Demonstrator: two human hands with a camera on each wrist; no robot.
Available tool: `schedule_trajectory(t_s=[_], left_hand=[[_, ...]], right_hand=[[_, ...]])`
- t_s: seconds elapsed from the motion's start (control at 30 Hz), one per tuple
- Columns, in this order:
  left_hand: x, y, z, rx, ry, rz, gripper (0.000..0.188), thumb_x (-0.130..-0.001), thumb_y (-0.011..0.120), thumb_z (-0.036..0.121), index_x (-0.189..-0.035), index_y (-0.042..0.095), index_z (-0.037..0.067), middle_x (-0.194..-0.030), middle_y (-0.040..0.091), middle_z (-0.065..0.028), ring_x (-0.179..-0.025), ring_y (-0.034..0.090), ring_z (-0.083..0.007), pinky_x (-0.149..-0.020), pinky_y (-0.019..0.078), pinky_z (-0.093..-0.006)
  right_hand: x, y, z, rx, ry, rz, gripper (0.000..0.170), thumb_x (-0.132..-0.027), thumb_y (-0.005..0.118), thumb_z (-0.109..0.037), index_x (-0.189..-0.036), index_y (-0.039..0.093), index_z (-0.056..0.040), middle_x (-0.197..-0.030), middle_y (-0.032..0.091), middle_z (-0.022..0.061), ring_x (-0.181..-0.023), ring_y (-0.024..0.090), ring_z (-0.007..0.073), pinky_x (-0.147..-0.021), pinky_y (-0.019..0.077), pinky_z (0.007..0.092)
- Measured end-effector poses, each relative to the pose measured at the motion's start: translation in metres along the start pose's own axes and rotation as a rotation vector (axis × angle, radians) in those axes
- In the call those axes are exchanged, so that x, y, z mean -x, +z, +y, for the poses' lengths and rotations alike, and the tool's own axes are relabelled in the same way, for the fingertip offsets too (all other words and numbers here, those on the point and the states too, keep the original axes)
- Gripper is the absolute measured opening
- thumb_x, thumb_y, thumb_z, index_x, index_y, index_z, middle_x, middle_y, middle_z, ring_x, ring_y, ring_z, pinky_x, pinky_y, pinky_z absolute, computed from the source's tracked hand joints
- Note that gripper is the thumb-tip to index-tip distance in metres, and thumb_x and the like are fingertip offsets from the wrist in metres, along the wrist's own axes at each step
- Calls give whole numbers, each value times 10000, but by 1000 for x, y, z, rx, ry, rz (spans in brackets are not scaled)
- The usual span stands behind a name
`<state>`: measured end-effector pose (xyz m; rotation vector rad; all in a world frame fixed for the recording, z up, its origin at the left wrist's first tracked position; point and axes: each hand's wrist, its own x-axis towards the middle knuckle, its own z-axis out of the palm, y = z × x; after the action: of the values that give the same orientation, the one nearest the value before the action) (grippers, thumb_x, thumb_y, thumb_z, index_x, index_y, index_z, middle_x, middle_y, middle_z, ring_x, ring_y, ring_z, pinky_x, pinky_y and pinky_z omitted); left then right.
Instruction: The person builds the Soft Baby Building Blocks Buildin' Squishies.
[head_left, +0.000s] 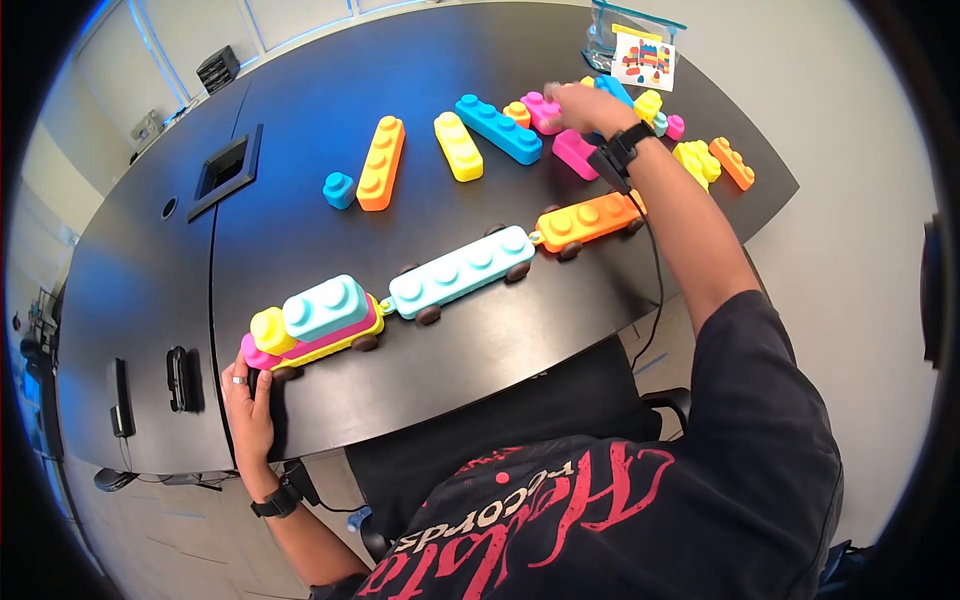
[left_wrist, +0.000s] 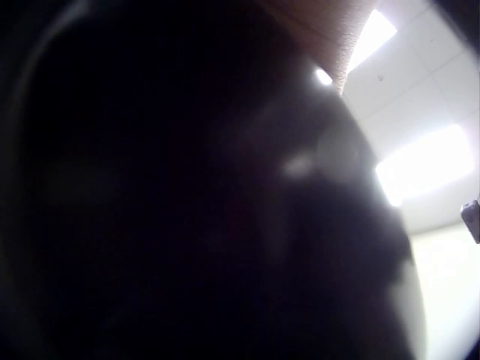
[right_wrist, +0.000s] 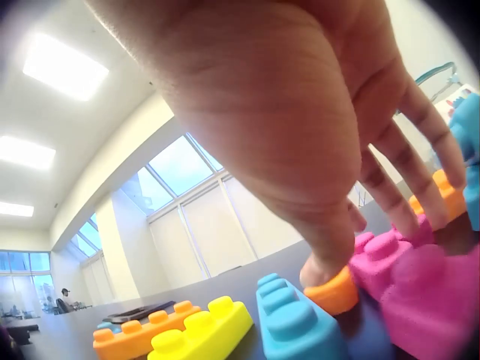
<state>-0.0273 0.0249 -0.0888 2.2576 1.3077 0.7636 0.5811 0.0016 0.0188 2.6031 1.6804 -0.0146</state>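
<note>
A toy train of building blocks stands across the table in the head view. Its front car has a pink block, a yellow block and a light blue block on it. My left hand holds the train's pink nose between thumb and fingers. Behind the front car come a light blue car and an orange car. My right hand reaches over loose blocks at the far right. In the right wrist view its thumb meets a small orange block, and its spread fingers hang over pink blocks.
Loose blocks lie beyond the train: a small blue one, a long orange one, a yellow one and a long blue one. A clear bag and a picture card are at the back. The left wrist view is mostly dark.
</note>
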Motion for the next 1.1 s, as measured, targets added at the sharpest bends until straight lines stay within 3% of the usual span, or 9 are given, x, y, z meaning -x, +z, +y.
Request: schedule_trajectory(t_s=[0.03, 0.1, 0.3, 0.37, 0.5, 0.57, 0.77, 0.93, 1.1], left_hand=[[-1, 0, 0, -2, 1, 0, 450, -1032, 553, 262, -1441, 497, 82, -1245, 538, -154, -1182, 514, -315, -1046, 385, -387], [-1, 0, -1, -11, -3, -9, 449, -1033, 552, 264, -1440, 499, 83, -1245, 538, -154, -1180, 514, -315, -1046, 385, -387], [0, 0, -2, -36, 16, 12, 463, -1028, 555, 271, -1439, 500, 63, -1235, 546, -157, -1172, 516, -313, -1048, 385, -387], [0, 0, -1, -32, 6, 18, 462, -1026, 558, 273, -1436, 505, 69, -1235, 548, -155, -1171, 516, -313, -1047, 386, -388], [1, -2, 5, -33, 0, 22, 459, -1019, 564, 278, -1431, 514, 84, -1239, 550, -151, -1172, 515, -310, -1048, 385, -390], [0, -3, 7, -49, -1, 45, 468, -1008, 577, 274, -1431, 515, 85, -1223, 554, -151, -1167, 517, -305, -1042, 386, -390], [0, -3, 4, -78, 9, 29, 471, -987, 599, 254, -1428, 523, 108, -1186, 564, -143, -1141, 526, -313, -1019, 398, -394], [-2, -2, 0, -63, 87, 79, 444, -970, 622, 229, -1395, 559, 119, -1147, 611, -144, -1112, 547, -310, -969, 428, -407], [0, -1, 0, -80, 86, 102, 460, -970, 633, 274, -1413, 554, 174, -1124, 624, -114, -1115, 546, -294, -990, 407, -404]], right_hand=[[-15, 3, 1, -2, 0, 1, 496, -893, 729, -282, -1323, 564, -98, -1277, 646, 169, -1175, 612, 356, -956, 497, 444], [-46, 20, 3, 6, -286, 311, 437, -887, 723, -226, -1297, 607, -131, -1240, 672, 117, -1145, 635, 333, -946, 523, 435], [-65, 16, -24, 103, -188, 86, 266, -821, 740, -134, -1083, 698, -126, -1093, 705, 85, -1061, 663, 302, -873, 545, 435], [-61, 13, -18, 124, -212, 234, 182, -870, 614, -115, -1033, 694, -125, -1079, 710, 110, -1040, 679, 297, -842, 556, 423], [-16, -17, -29, -138, -498, 710, 248, -870, 632, -127, -1116, 663, -107, -1080, 695, 108, -1047, 659, 285, -856, 545, 413], [30, -42, -60, -405, -604, 659, 361, -830, 691, -105, -1188, 644, -118, -1069, 698, 93, -1011, 663, 268, -862, 539, 401], [125, -62, -121, -555, -805, 578, 439, -796, 729, -90, -1224, 637, -122, -1064, 713, 64, -970, 661, 238, -864, 534, 372], [164, -51, -178, -758, -905, 563, 250, -759, 815, -179, -936, 710, -37, -889, 734, 79, -838, 680, 226, -853, 527, 332], [160, -28, -236, -961, -932, 496, 254, -800, 792, -179, -962, 715, 0, -900, 721, 111, -824, 695, 225, -783, 546, 326]])
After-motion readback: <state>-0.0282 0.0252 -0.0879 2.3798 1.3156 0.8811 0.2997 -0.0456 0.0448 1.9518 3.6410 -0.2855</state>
